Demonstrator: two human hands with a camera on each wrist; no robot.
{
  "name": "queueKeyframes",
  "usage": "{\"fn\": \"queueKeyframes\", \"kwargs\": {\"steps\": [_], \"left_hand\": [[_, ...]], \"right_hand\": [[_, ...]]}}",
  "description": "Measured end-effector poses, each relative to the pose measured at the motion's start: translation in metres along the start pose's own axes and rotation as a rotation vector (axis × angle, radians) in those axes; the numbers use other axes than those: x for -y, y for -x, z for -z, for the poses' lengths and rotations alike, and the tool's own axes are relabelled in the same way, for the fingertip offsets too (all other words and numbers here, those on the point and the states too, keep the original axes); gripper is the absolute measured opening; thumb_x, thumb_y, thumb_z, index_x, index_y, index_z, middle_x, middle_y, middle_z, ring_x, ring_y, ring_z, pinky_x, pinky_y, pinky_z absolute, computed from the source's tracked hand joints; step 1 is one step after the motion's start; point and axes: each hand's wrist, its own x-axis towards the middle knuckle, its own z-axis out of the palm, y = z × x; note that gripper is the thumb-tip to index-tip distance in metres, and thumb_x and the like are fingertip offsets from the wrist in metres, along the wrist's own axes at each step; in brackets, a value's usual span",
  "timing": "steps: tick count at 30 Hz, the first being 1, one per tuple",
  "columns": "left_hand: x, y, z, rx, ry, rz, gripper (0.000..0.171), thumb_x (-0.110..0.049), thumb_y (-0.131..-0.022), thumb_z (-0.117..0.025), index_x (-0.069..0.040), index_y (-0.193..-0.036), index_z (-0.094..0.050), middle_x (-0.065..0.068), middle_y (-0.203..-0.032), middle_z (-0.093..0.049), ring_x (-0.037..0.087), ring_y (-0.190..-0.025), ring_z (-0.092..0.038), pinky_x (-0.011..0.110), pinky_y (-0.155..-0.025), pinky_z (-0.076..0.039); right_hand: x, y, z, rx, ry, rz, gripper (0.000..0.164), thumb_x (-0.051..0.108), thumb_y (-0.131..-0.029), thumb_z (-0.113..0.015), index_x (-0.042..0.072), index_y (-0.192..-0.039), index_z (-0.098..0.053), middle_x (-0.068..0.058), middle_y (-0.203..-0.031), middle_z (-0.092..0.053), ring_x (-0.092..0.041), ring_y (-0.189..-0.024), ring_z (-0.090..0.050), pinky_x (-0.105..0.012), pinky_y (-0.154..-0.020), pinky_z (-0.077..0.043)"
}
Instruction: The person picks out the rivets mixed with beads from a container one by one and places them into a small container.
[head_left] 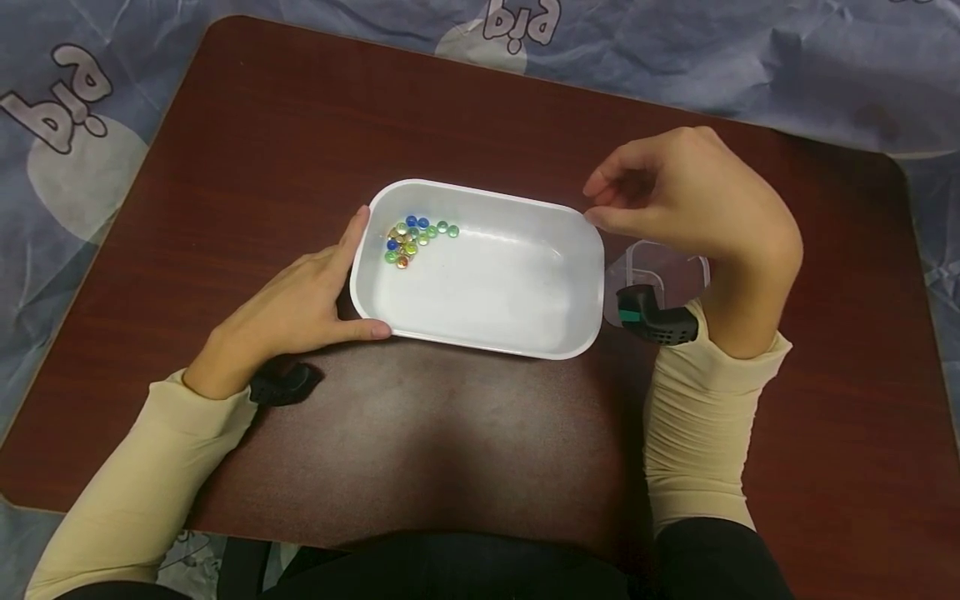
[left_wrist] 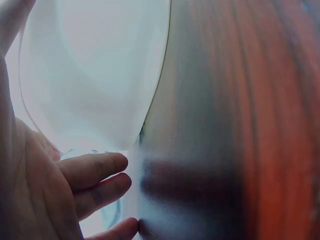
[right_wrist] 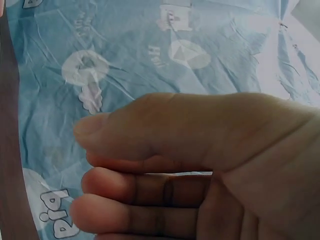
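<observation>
A white rectangular basin (head_left: 487,292) with rounded corners sits on the table. Small glass marbles (head_left: 408,237) in blue, green, yellow and orange are gathered inside at its far left part. My left hand (head_left: 303,300) rests against the basin's left end, thumb along the front rim. In the left wrist view, its fingers reach out fairly straight beside the pale basin wall (left_wrist: 100,75). Beyond the basin's right end hovers my right hand (head_left: 686,192), fingers loosely bent, with a gap between thumb and fingertips. Nothing shows between its fingers in the right wrist view.
A clear plastic container (head_left: 682,275) stands right of the basin, partly hidden by the right wrist and its black camera (head_left: 652,321). Under everything is a dark reddish-brown table (head_left: 315,125). Blue printed cloth (head_left: 675,50) lies past its far edge.
</observation>
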Motion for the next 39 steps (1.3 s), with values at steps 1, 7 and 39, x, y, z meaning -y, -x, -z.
{"fn": "queueKeyframes", "kwargs": {"steps": [1,7,39], "left_hand": [[0.000,0.000,0.000,-0.003,-0.002,-0.001,0.129,-0.050,-0.076,-0.082,-0.014,-0.158,0.010,0.018,-0.157,-0.031,0.036,-0.124,-0.051,0.051,-0.098,-0.041],[0.000,0.001,0.000,-0.022,-0.013,-0.029,0.129,-0.048,-0.076,-0.084,-0.013,-0.158,0.009,0.020,-0.155,-0.033,0.036,-0.121,-0.052,0.051,-0.097,-0.042],[0.003,0.001,-0.001,-0.041,-0.019,-0.054,0.131,-0.047,-0.073,-0.085,-0.011,-0.159,0.008,0.020,-0.154,-0.034,0.036,-0.119,-0.054,0.051,-0.097,-0.042]], "right_hand": [[0.001,-0.002,-0.001,0.000,0.000,0.007,0.013,0.011,-0.084,-0.077,0.009,-0.097,-0.076,0.000,-0.087,-0.073,-0.001,-0.071,-0.061,-0.012,-0.066,-0.043],[0.008,-0.016,-0.013,-0.066,-0.007,0.107,0.009,0.006,-0.084,-0.073,0.007,-0.093,-0.076,-0.001,-0.082,-0.072,-0.002,-0.068,-0.058,-0.014,-0.065,-0.042],[0.017,-0.069,-0.069,0.007,-0.079,0.213,0.011,0.012,-0.087,-0.073,0.001,-0.088,-0.075,-0.006,-0.081,-0.067,-0.015,-0.072,-0.057,-0.024,-0.067,-0.044]]}}
